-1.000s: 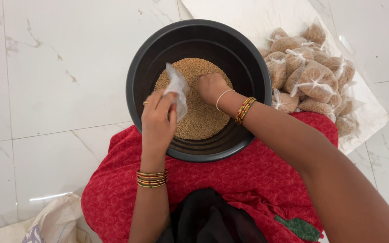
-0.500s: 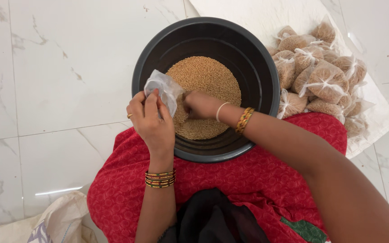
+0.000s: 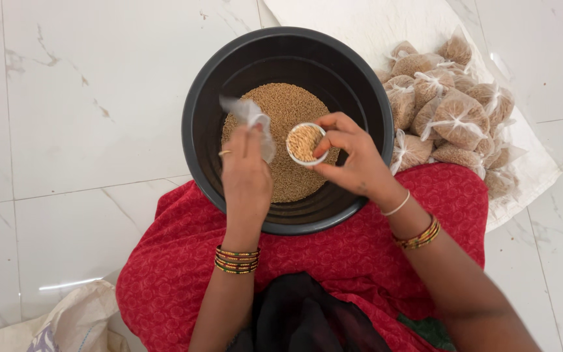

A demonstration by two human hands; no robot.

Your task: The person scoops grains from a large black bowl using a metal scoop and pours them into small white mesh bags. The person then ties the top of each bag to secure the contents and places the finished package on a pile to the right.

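A black round tub point(image 3: 197, 124) rests against my red-clothed lap and holds a heap of brown grain point(image 3: 288, 107). My left hand point(image 3: 245, 173) pinches a small clear plastic bag point(image 3: 250, 117) above the grain. My right hand point(image 3: 353, 156) grips a small white cup point(image 3: 305, 143) filled with grain, held level just right of the bag over the tub's middle. Bangles ring both wrists.
Several tied clear bags of grain point(image 3: 447, 111) lie piled on a white sheet point(image 3: 360, 26) to the tub's right. A pale sack point(image 3: 73, 322) sits at the lower left. White marble floor tiles point(image 3: 86, 98) surround everything.
My right hand has come up out of the grain holding the filled white cup. My left hand still holds the bag, now beside the cup.
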